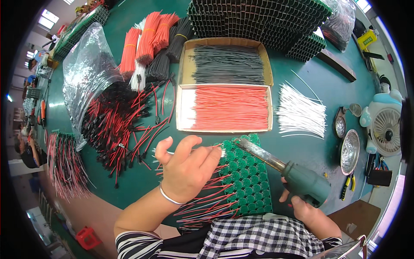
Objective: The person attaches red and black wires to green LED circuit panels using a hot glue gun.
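Observation:
My left hand (pixel 187 170) is above the left edge of a green circuit-board panel (pixel 246 183) made of many round boards. Its forefinger and thumb are pinched at the panel's top left corner on what looks like a thin wire; its tip is partly hidden. Red, black and white wires (pixel 202 211) stick out leftward from the panel. In my right hand (pixel 302 207) is a dark green hot-air gun (pixel 304 183) with a long metal barrel. The barrel's end points up and left, over the panel's top edge. My right fingers are mostly behind the tool's body.
Beyond the panel, two cardboard boxes hold red wires (pixel 230 108) and black wires (pixel 228 64). White wires (pixel 302 111) lie to their right. A plastic bag (pixel 92 69) spills red-black leads at left. Metal bowls (pixel 349 152), pliers (pixel 347 186) and a small fan (pixel 385 127) stand right.

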`<action>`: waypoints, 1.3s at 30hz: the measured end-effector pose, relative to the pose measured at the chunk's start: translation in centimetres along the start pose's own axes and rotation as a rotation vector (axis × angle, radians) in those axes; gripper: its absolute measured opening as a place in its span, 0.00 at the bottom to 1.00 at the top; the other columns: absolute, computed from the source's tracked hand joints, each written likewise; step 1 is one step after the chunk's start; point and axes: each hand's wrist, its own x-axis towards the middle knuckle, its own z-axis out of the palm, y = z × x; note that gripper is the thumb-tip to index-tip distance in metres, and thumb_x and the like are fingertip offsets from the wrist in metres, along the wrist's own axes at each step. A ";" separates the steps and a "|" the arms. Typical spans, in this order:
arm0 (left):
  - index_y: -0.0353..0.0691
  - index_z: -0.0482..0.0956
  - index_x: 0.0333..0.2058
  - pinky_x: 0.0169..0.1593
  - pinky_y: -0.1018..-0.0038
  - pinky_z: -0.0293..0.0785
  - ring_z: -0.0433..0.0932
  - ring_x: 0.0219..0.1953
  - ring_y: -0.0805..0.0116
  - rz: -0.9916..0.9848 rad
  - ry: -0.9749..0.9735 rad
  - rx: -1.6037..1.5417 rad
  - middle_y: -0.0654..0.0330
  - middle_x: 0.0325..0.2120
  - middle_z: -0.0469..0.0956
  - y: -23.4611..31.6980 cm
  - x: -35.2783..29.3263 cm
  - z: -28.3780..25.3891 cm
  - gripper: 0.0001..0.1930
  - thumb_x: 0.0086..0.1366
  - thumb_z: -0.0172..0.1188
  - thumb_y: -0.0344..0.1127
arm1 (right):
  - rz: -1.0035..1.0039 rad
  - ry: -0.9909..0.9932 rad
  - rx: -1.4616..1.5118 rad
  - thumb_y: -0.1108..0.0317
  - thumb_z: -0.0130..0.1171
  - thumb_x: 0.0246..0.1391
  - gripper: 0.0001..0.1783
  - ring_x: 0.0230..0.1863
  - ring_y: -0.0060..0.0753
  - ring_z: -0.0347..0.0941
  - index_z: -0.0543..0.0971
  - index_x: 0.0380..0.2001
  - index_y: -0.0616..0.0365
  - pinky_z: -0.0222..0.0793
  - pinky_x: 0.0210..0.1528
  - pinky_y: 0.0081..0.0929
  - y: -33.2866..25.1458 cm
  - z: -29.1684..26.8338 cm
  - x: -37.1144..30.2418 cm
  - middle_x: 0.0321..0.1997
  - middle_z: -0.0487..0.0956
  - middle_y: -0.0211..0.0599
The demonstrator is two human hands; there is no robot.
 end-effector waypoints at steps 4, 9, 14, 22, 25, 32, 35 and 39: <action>0.53 0.83 0.31 0.54 0.56 0.46 0.71 0.41 0.73 0.014 -0.017 0.003 0.77 0.26 0.76 0.1 -0.1 -0.1 0.07 0.51 0.61 0.35 | 0.010 0.119 0.028 0.69 0.55 0.48 0.19 0.24 0.25 0.76 0.75 0.45 0.65 0.73 0.32 0.26 0.0 1.6 0.0 0.26 0.78 0.34; 0.52 0.83 0.30 0.54 0.55 0.46 0.71 0.40 0.73 0.023 -0.035 0.008 0.76 0.26 0.76 0.1 -0.1 -0.1 0.07 0.51 0.60 0.35 | -0.112 -0.001 -0.128 0.65 0.55 0.50 0.22 0.24 0.28 0.75 0.71 0.47 0.65 0.72 0.32 0.26 0.7 0.9 0.3 0.34 0.77 0.37; 0.52 0.83 0.30 0.54 0.55 0.47 0.71 0.41 0.73 0.016 -0.053 0.009 0.76 0.25 0.74 0.1 0.1 0.1 0.07 0.51 0.60 0.35 | -0.098 -0.029 -0.172 0.59 0.55 0.54 0.28 0.25 0.26 0.74 0.66 0.52 0.70 0.71 0.31 0.25 0.0 1.6 0.3 0.37 0.76 0.39; 0.52 0.83 0.30 0.54 0.55 0.47 0.71 0.39 0.74 0.007 -0.030 -0.021 0.76 0.24 0.75 -0.2 0.3 -0.2 0.07 0.51 0.60 0.35 | -0.081 0.022 -0.235 0.76 0.60 0.39 0.13 0.31 0.42 0.77 0.79 0.33 0.59 0.72 0.36 0.36 -0.9 1.7 1.0 0.29 0.79 0.38; 0.51 0.83 0.30 0.54 0.56 0.47 0.72 0.38 0.74 0.004 -0.017 -0.053 0.76 0.24 0.74 -0.6 0.4 -0.4 0.06 0.50 0.61 0.35 | -0.067 0.075 -0.182 0.76 0.59 0.38 0.13 0.29 0.42 0.77 0.79 0.33 0.60 0.72 0.35 0.35 -0.4 1.9 0.6 0.29 0.79 0.38; 0.50 0.82 0.29 0.54 0.56 0.47 0.72 0.36 0.75 0.023 -0.030 -0.076 0.75 0.22 0.73 -0.5 0.4 0.1 0.06 0.50 0.61 0.34 | -0.030 0.051 -0.184 0.77 0.59 0.37 0.13 0.28 0.42 0.76 0.79 0.32 0.60 0.72 0.34 0.34 -0.7 2.0 0.8 0.29 0.79 0.39; 0.50 0.82 0.28 0.55 0.56 0.47 0.72 0.36 0.75 0.021 -0.029 -0.076 0.75 0.22 0.73 -0.4 0.3 0.0 0.05 0.50 0.61 0.34 | -0.059 0.084 -0.159 0.77 0.59 0.36 0.14 0.28 0.43 0.76 0.79 0.32 0.60 0.72 0.35 0.35 -0.5 2.2 0.7 0.29 0.79 0.39; 0.50 0.82 0.28 0.55 0.56 0.47 0.72 0.36 0.75 0.023 -0.045 -0.081 0.75 0.22 0.73 -0.3 0.4 0.0 0.06 0.50 0.61 0.34 | -0.031 0.054 -0.214 0.77 0.60 0.35 0.15 0.31 0.45 0.77 0.79 0.33 0.60 0.72 0.38 0.36 -0.6 2.0 0.6 0.32 0.80 0.41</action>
